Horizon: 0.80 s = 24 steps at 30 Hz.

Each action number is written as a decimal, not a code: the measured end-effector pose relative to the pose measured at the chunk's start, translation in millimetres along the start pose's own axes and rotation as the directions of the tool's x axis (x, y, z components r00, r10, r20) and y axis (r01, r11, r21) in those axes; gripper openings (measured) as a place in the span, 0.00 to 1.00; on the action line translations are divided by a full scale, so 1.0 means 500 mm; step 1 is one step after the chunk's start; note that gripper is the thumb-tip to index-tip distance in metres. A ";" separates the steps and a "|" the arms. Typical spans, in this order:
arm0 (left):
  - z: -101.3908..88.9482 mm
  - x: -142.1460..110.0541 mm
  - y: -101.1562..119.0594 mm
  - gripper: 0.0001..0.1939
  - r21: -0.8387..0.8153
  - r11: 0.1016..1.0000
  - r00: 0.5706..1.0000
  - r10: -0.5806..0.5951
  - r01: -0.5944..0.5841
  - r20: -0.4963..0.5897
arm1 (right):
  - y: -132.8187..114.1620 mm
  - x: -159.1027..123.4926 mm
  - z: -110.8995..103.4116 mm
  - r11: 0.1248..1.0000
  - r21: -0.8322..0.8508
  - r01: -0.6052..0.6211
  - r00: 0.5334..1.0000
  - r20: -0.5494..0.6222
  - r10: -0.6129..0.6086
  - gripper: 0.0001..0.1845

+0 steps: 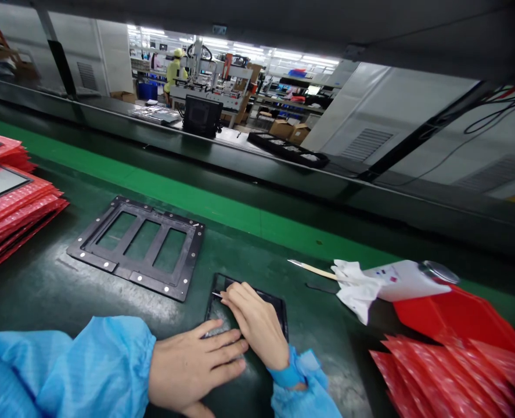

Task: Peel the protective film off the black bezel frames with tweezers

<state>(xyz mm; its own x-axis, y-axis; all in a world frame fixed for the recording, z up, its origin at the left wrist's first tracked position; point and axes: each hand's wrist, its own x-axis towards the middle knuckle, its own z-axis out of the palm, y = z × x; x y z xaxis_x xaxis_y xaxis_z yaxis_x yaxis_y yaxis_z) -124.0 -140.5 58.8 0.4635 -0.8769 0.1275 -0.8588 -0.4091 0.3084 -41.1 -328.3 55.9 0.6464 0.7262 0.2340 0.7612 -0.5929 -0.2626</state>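
A dark, glossy rectangular panel (278,306) with a black border lies flat on the bench, partly hidden under both hands. My left hand (196,363) rests palm down at its near left edge, fingers stretched out and apart. Just above the panel, my right hand (257,325) is closed in a pinch. From its fingertips sticks a thin, pointed metal tool (216,295), its tip over the panel's left part; the rest of the tool is hidden. To the left lies a black frame (150,271) with three rectangular openings and small round dots along its border.
Red bubble-wrap sleeves (449,371) are piled at right, below a white bottle (400,278) on its side, a crumpled white cloth (356,287) and a pale-handled blade (313,269). More red sleeves (17,215) stack up at left. A dark shelf (257,23) overhangs the bench.
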 end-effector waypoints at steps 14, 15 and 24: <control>0.008 0.001 0.000 0.38 -0.006 1.000 0.999 -0.003 0.002 -0.033 | 0.003 -0.003 0.003 1.000 0.001 0.007 0.998 0.068 -0.007 0.13; 0.008 0.000 0.000 0.38 -0.014 1.000 0.999 -0.002 0.002 -0.032 | 0.003 -0.003 0.004 1.000 0.012 0.015 0.997 0.072 -0.016 0.13; 0.007 0.000 0.000 0.38 -0.048 0.999 1.000 -0.010 0.009 -0.017 | 0.004 -0.004 0.004 1.000 -0.007 0.014 0.997 0.076 -0.013 0.12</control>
<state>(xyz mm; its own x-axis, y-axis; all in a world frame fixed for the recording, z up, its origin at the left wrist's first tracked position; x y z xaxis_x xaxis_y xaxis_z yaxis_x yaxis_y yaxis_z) -124.8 -141.4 55.4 0.4759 -0.8683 0.1402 -0.8428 -0.4046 0.3549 -41.1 -330.3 53.2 0.6303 0.7585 0.1653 0.7706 -0.5853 -0.2523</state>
